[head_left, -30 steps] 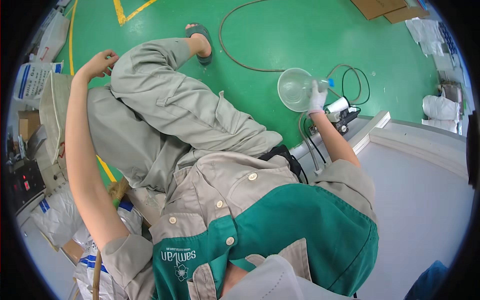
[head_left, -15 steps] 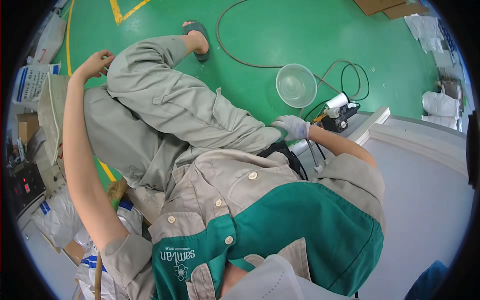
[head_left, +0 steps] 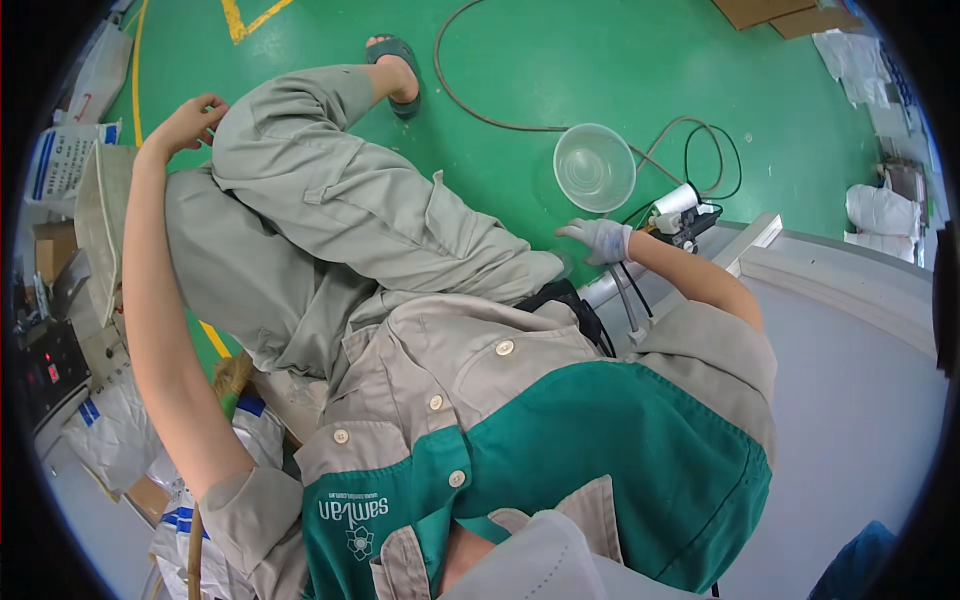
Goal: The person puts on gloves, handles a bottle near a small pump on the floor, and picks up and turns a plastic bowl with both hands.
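My right hand (head_left: pixel 598 240), in a white glove, hovers with fingers spread just beside my right thigh, holding nothing. A clear plastic bowl (head_left: pixel 594 166) sits upright on the green floor a little beyond that hand, apart from it. My bare left hand (head_left: pixel 190 120) is raised at the far left by my bent knee (head_left: pixel 250 130), fingers loosely curled and empty. My grey trousers and green-and-grey shirt fill the middle of the view.
A white-tipped tool (head_left: pixel 680 205) with black cables lies right of the bowl. A long hose (head_left: pixel 470 100) curves over the floor. A pale work surface (head_left: pixel 860 400) is on the right. Sacks (head_left: pixel 65 160) and boxes stand left; my sandalled foot (head_left: pixel 395 55) is at top.
My right hand held the clear bowl up a second ago, set it on the floor, let go and drew back toward my thigh. The left arm stayed put.
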{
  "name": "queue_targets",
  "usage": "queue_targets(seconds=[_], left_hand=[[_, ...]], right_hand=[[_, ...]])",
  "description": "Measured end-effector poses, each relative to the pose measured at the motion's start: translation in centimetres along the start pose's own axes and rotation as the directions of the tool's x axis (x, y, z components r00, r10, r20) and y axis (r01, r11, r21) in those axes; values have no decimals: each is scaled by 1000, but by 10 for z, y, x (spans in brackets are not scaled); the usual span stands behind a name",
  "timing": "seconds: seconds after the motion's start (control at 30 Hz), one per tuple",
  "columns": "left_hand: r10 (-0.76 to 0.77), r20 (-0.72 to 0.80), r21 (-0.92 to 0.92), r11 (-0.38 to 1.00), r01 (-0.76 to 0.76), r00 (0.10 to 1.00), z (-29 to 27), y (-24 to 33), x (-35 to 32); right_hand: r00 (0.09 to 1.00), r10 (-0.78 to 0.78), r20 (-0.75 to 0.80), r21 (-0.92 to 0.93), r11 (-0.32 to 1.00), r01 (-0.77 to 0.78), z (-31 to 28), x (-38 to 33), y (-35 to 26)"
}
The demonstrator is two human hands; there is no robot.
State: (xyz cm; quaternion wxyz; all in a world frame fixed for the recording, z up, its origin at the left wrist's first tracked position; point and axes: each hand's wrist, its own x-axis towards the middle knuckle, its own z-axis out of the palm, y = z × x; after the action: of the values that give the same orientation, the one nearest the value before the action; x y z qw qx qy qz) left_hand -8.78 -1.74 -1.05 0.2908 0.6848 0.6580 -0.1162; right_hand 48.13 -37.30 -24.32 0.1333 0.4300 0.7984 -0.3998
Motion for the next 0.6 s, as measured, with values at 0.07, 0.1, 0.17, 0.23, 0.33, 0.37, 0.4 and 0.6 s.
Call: queue_targets(seconds=[0.07, 0.1, 0.17, 0.23, 0.33, 0.37, 0.4, 0.6], left_hand=[[-1, 22, -7, 1000, 2, 1000, -1, 2, 2], [0, 23, -7, 1000, 0, 1000, -1, 3, 2], [-3, 30, -10, 1000, 3, 1000, -2, 7, 5], [5, 32, -17, 1000, -5, 999, -2, 7, 8], [9, 37, -13, 1000, -9, 999, -1, 11, 6], [10, 41, 0, 1000, -10, 999, 0, 12, 4], [11, 42, -2, 1000, -11, 999, -1, 11, 5], [-18, 41, -2, 1000, 18, 999, -1, 6, 1]], right_hand=[[995, -63, -73, 15, 998, 64, 1, 4, -15], [981, -129, -146, 25, 991, 134, 1, 9, -21], [985, -131, -117, 44, 990, 137, 10, 25, -27], [986, -140, -86, 61, 987, 146, 14, 36, -29], [996, -94, -10, 1, 996, 94, 5, 40, -34], [996, -60, -68, -62, 996, 56, -1, 36, -34], [991, -29, -128, -123, 992, 13, -7, 32, -35], [956, -31, -292, -17, 999, 27, -20, 4, -10]])
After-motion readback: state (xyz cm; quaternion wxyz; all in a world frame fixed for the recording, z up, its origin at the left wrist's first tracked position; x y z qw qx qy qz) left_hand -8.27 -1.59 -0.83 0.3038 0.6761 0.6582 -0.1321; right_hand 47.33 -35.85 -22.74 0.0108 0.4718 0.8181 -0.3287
